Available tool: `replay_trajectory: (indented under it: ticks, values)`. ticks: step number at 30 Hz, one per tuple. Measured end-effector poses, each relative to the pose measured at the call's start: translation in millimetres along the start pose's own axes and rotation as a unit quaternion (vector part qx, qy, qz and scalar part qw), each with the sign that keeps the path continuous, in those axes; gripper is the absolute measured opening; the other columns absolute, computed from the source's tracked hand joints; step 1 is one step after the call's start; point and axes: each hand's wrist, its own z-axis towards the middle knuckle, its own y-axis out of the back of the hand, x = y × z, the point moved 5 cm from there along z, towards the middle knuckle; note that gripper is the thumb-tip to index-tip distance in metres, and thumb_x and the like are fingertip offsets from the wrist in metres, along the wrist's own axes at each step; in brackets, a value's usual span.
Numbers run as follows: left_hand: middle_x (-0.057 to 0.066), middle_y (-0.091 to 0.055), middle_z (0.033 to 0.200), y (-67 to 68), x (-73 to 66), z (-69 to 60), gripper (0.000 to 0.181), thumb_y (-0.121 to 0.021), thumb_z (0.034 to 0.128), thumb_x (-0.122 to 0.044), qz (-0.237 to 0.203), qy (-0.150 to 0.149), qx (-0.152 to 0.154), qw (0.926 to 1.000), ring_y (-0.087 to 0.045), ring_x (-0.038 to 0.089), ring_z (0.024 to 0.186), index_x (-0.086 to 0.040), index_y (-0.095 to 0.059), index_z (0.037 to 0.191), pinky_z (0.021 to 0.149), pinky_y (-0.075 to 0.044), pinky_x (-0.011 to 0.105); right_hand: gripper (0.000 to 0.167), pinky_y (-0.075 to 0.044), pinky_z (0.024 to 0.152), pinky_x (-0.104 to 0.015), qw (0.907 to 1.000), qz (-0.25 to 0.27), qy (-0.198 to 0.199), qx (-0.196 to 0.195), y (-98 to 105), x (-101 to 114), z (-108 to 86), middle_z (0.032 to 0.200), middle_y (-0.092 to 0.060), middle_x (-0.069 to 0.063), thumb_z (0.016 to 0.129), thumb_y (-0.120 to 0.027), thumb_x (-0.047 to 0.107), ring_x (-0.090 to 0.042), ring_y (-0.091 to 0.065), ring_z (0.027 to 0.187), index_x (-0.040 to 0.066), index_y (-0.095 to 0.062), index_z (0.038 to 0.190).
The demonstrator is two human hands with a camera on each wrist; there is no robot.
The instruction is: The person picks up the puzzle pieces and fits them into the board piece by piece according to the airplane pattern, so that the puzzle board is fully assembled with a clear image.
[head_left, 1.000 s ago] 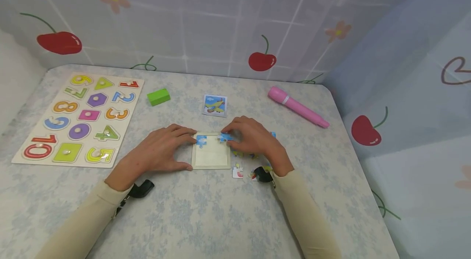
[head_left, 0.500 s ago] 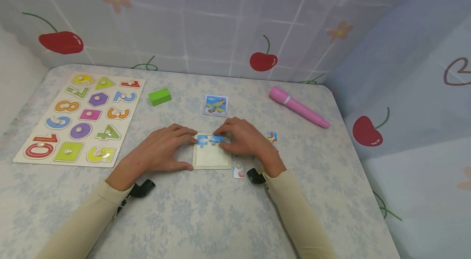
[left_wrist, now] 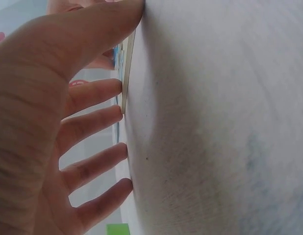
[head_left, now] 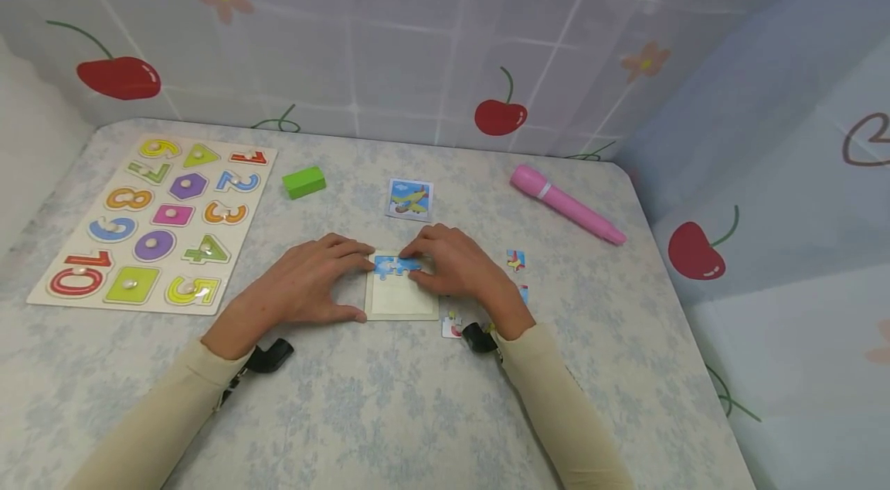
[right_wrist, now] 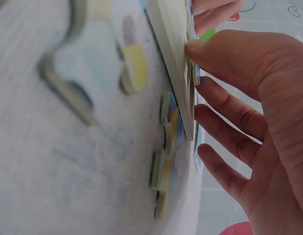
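Left hand [head_left: 306, 280] uncurled against a puzzle tray [head_left: 401, 317], the right hand [head_left: 455, 266] pinches a blue piece [head_left: 407, 264] just beside a corner piece [head_left: 382, 265] inside the tray's far edge, a fitting step likely calling next for a gentle press.

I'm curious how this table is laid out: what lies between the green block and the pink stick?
The airplane picture card lies between the green block and the pink stick, as the head view shows.
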Motion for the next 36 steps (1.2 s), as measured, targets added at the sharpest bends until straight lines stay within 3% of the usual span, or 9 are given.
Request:
replay_trajectory:
  ticks: [20,36]
  values:
    - [0.001,-0.061,0.154,-1.1,-0.9,1.8,0.076,-0.091,0.0788,-0.064,0.002,0.001,0.004,1.0,-0.057,0.03,0.137,-0.018,-0.074,0.137,0.098,-0.056,0.053,0.022,-0.053,0.09,-0.037,0.9998,-0.019,0.007,-0.006,-2.4,2.7,1.5,0.117,-0.071,0.003,0.099,-0.08,0.023,-0.018,-0.064,0.106,0.022,-0.083,0.121]
    - [-0.001,-0.06,0.154,-2.2,1.0,0.6,0.076,-0.091,0.0781,-0.064,0.006,0.006,0.007,0.9999,-0.057,0.027,0.136,-0.019,-0.074,0.136,0.096,-0.056,0.051,0.025,-0.053,0.092,-0.038,0.9999,-0.006,0.007,-0.006,1.2,2.4,-1.6,0.12,-0.07,0.003,0.099,-0.079,0.027,-0.017,-0.063,0.108,0.021,-0.081,0.124]
